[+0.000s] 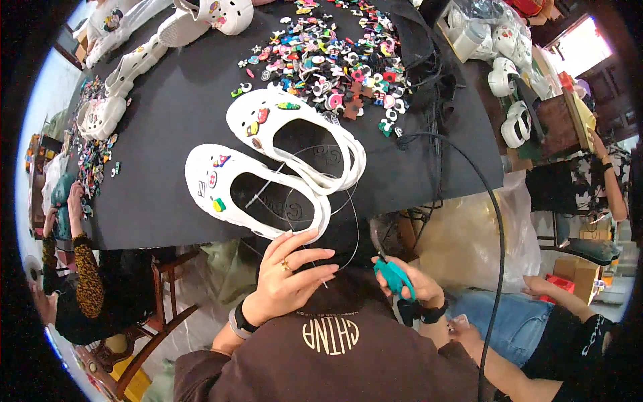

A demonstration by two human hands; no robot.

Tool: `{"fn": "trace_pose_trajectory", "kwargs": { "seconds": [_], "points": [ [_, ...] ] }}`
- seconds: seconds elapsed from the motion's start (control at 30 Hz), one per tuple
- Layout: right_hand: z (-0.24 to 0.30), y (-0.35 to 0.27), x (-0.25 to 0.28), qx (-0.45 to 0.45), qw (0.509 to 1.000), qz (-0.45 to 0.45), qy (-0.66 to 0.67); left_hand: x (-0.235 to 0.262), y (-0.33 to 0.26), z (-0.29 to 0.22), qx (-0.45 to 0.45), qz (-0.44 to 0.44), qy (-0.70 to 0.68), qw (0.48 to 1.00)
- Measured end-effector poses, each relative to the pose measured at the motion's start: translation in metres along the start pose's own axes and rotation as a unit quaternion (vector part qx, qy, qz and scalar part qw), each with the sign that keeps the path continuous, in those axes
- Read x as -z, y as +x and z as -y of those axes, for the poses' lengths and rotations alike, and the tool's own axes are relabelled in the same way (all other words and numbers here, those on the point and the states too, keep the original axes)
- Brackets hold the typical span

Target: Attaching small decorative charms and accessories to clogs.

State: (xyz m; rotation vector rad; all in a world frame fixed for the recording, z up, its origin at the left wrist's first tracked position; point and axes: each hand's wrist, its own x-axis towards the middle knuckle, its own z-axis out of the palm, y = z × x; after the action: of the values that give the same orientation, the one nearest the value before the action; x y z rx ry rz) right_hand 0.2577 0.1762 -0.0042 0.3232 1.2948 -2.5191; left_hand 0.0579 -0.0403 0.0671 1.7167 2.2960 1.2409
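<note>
A white, round-toed moulded clog rests sole down on the black worktop, touching a matching white clog at the heel; both toes point far left and carry small colourful charms. A thin, translucent plastic strand loops across their openings. A teal-handled, dark-tipped hand tool is held beyond the worktop's near edge.

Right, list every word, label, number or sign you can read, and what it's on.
I won't copy wording, only place it.
Brown sweatshirt: large pale capitals, legible, upside down; smaller line hard to read.
Insoles of the white clogs: dark markings, unclear.
Charm on the left clog: one letter, legible.
Black shirt, right: white script, too distorted.
</note>
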Motion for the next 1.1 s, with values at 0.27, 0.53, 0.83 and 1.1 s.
{"fn": "trace_pose_trajectory", "kwargs": {
  "seconds": [0.27,0.53,0.83,1.1],
  "points": [
    [0.008,0.009,0.010,-0.023,0.995,0.068,-0.071,-0.002,0.005,0.005,-0.014,-0.006,0.018,1.000],
    [0.026,0.027,-0.012,-0.003,0.984,0.002,-0.179,-0.002,0.002,0.003,-0.018,0.004,0.028,0.999],
    [0.063,0.046,-0.009,0.127,0.918,-0.294,-0.234,0.031,0.004,-0.001,-0.078,-0.016,-0.230,0.970],
    [0.100,0.110,-0.008,0.217,0.500,-0.403,-0.735,0.060,0.003,-0.016,-0.281,0.130,-0.644,0.699]
  ]
}}
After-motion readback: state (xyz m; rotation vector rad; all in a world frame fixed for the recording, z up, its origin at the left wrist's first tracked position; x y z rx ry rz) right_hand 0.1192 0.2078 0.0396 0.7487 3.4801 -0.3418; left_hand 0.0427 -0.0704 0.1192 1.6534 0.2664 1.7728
